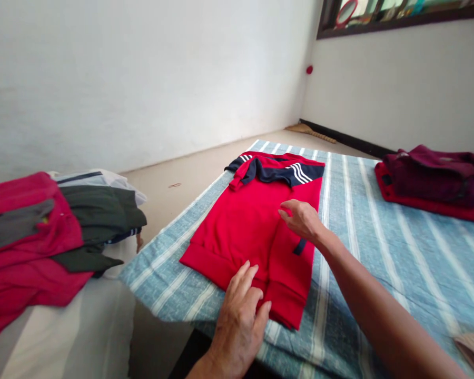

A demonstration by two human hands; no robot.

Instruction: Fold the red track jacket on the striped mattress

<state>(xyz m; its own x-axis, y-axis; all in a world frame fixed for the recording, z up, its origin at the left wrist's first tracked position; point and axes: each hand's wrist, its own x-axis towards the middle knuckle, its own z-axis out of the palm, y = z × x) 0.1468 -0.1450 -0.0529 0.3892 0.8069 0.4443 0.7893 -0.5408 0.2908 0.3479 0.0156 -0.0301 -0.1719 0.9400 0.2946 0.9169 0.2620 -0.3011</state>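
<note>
A red sweatshirt (240, 221) with navy shoulder panels and white stripes lies on the blue-and-white striped cloth (363, 231). Its sides are folded inward, and the hem faces me. My left hand (243, 310) rests at the hem, fingers stretched out and spread. Over the right side of the sweatshirt is my right hand (302, 218), with thumb and fingers apart and nothing held. Whether its fingertips touch the fabric I cannot tell. A small navy strip shows beside that wrist.
Folded maroon and red clothes (438, 179) are stacked on the right of the striped cloth. Heaped pink, dark green and white garments (98, 210) lie on a pale surface at the left. White walls and a window (398, 16) stand behind.
</note>
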